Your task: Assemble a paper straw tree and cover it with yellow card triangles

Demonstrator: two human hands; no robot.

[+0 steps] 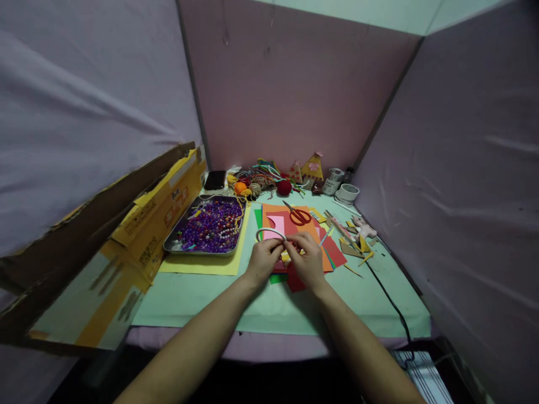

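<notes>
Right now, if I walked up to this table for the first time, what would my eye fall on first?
Probably the purple beads, spread in a metal tray on the left of the table. Next, the left hand and right hand, close together near the middle over bright papers, holding a curved pale strip. Just beyond them, red-handled scissors lie on the papers.

On your table (189,306), a tray (206,253) of beads (215,224) rested on a paper sheet (202,266) at left, with a cardboard box (166,221) farther left. Your left hand (264,258) and right hand (308,257) met over the paper stack (269,211), the hoop (270,229) between them. Scissors (293,211) lay on the stack, beyond your hands. Behind stood, left to right, phone (215,179), yarn ball (283,187) and pot (347,194).
</notes>
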